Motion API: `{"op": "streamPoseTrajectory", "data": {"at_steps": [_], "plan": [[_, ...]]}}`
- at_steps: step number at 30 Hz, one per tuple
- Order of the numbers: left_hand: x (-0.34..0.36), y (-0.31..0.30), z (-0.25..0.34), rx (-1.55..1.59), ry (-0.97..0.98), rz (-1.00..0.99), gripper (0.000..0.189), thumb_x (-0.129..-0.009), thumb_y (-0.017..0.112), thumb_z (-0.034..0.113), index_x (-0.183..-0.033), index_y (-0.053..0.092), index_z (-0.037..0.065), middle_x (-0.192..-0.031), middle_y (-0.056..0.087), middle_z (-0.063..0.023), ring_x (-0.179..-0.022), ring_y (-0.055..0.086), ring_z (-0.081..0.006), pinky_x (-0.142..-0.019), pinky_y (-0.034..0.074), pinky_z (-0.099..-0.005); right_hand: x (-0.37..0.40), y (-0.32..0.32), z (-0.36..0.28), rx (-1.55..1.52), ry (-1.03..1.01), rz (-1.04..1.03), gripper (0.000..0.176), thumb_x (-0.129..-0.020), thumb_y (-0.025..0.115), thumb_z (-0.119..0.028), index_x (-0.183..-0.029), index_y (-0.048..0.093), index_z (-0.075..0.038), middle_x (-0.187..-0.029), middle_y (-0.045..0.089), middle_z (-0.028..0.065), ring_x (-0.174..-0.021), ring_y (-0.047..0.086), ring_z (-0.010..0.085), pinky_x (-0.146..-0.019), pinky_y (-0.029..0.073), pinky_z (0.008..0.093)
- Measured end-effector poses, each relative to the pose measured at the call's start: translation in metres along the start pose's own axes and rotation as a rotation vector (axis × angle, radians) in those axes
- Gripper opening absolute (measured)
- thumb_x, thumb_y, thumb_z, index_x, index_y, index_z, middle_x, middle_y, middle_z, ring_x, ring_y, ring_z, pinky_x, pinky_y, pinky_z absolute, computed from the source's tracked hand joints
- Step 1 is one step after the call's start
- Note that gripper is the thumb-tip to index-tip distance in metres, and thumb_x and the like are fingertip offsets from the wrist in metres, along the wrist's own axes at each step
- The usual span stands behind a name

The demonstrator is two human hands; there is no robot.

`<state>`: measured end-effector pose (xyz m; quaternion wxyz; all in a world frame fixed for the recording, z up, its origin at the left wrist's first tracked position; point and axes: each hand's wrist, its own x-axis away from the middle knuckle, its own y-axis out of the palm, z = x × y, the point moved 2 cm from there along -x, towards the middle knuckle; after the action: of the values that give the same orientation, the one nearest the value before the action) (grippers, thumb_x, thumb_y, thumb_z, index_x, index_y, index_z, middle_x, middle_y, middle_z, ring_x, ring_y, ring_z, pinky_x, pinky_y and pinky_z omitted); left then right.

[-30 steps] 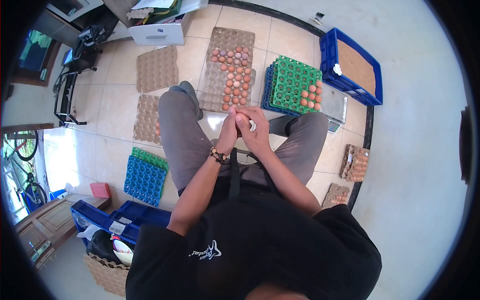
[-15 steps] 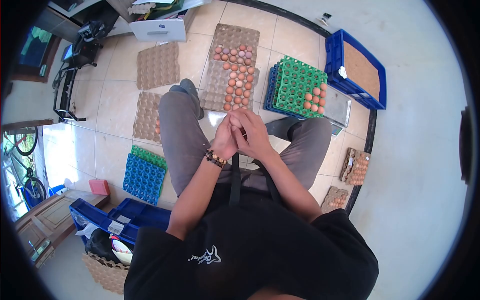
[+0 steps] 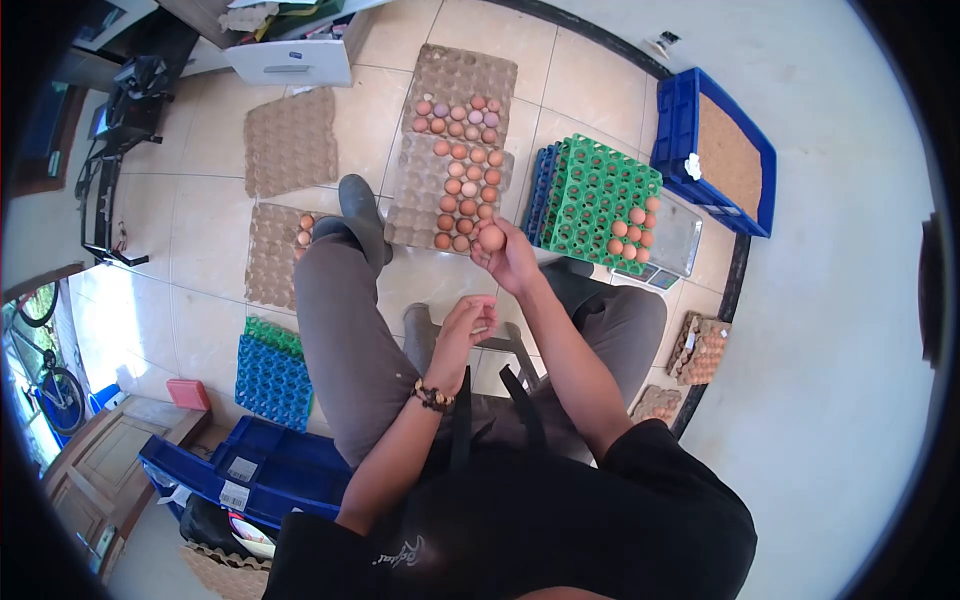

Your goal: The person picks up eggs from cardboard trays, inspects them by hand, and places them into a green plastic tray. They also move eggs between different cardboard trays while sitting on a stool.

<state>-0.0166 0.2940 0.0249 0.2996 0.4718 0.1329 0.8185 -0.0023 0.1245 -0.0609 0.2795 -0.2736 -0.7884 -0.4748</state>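
My right hand (image 3: 511, 262) is closed round a brown egg (image 3: 491, 238), held just above the near edge of a cardboard egg tray (image 3: 415, 205). That tray carries rows of brown eggs on its right side. Lower down, between my knees, my left hand (image 3: 466, 326) has loosely curled fingers, with a gap at the thumb and no egg showing in it. Right of the egg in my hand stands a stack of plastic egg trays, the top one green (image 3: 580, 185), with several eggs in its right corner.
Behind lies another cardboard tray (image 3: 460, 75) with eggs. To the left are a bare cardboard tray (image 3: 290, 140) and one with two eggs visible (image 3: 270, 255). A scale (image 3: 680, 240) and a blue crate (image 3: 672, 130) stand right. A stool (image 3: 515, 345) shows below me.
My hands have parted. The right has moved forward to the tray with the egg, while the left has dropped back towards my lap. The view has shifted slightly.
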Motion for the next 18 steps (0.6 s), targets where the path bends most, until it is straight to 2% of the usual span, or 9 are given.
{"op": "streamPoseTrajectory", "data": {"at_steps": [1,4,7,10,11,14,15,18], "plan": [[-0.002,-0.002,-0.001,0.022,-0.018,0.026,0.027,-0.102,0.041,0.025,-0.114,0.058,0.007,-0.100,0.058,-0.0020,-0.096,0.057,-0.0120,-0.089,0.045,-0.0289,-0.026,-0.013,-0.005,-0.055,0.012,-0.047,0.028,-0.102,0.042,-0.029,-0.106,0.056,-0.004,-0.094,0.061,0.0065,-0.081,0.062,0.0177,-0.073,0.055,0.0312],[-0.006,-0.002,-0.002,0.016,-0.063,0.094,0.024,-0.100,0.044,0.021,-0.112,0.058,0.005,-0.098,0.059,-0.0027,-0.094,0.058,-0.0124,-0.090,0.045,-0.0293,-0.090,-0.011,-0.034,-0.098,-0.031,0.025,0.032,-0.103,0.039,-0.028,-0.109,0.053,0.000,-0.104,0.060,0.0141,-0.094,0.062,0.0237,-0.081,0.055,0.0339],[-0.009,0.001,0.006,0.007,-0.091,0.109,0.022,-0.099,0.046,0.018,-0.111,0.058,0.004,-0.098,0.059,-0.0031,-0.096,0.058,-0.0122,-0.091,0.045,-0.0297,-0.159,-0.006,-0.064,-0.138,-0.045,-0.015,0.033,-0.103,0.038,-0.023,-0.115,0.049,0.006,-0.114,0.056,0.0216,-0.106,0.060,0.0309,-0.089,0.055,0.0371],[-0.015,-0.001,0.016,0.064,-0.112,0.157,0.020,-0.098,0.048,0.014,-0.111,0.057,0.002,-0.099,0.059,-0.0042,-0.096,0.057,-0.0124,-0.093,0.044,-0.0294,-0.238,-0.021,-0.081,-0.057,-0.004,0.005,0.034,-0.102,0.039,-0.020,-0.118,0.046,0.010,-0.120,0.053,0.0258,-0.109,0.060,0.0354,-0.096,0.054,0.0387],[-0.018,-0.002,0.017,0.076,-0.097,0.175,0.020,-0.097,0.050,0.013,-0.111,0.057,0.001,-0.098,0.058,-0.0040,-0.094,0.056,-0.0120,-0.090,0.044,-0.0280,-0.264,-0.030,-0.087,-0.049,0.042,0.008,0.034,-0.101,0.043,-0.019,-0.119,0.046,0.009,-0.116,0.055,0.0233,-0.108,0.061,0.0351,-0.100,0.053,0.0394],[-0.023,-0.006,0.016,0.097,-0.141,0.230,0.021,-0.097,0.054,0.013,-0.114,0.056,0.001,-0.098,0.058,-0.0046,-0.092,0.055,-0.0115,-0.086,0.044,-0.0269,-0.323,-0.042,-0.106,0.130,-0.079,0.114,0.032,-0.101,0.046,-0.021,-0.119,0.049,0.005,-0.110,0.059,0.0191,-0.104,0.063,0.0304,-0.091,0.056,0.0361],[-0.024,-0.007,0.014,0.100,-0.170,0.248,0.021,-0.098,0.054,0.014,-0.114,0.055,0.001,-0.099,0.058,-0.0050,-0.092,0.055,-0.0114,-0.085,0.044,-0.0271,-0.345,-0.053,-0.110,0.179,-0.039,0.166,0.031,-0.099,0.052,-0.023,-0.118,0.052,0.001,-0.100,0.063,0.0137,-0.097,0.064,0.0244,-0.078,0.057,0.0336],[-0.025,-0.007,0.005,0.109,-0.187,0.260,0.022,-0.097,0.056,0.014,-0.115,0.056,0.001,-0.103,0.059,-0.0060,-0.094,0.055,-0.0116,-0.086,0.044,-0.0275,-0.398,-0.071,-0.124,0.508,-0.224,0.246,0.031,-0.092,0.061,-0.023,-0.113,0.058,-0.001,-0.102,0.065,0.0143,-0.092,0.064,0.0224,-0.077,0.053,0.0315]]}}
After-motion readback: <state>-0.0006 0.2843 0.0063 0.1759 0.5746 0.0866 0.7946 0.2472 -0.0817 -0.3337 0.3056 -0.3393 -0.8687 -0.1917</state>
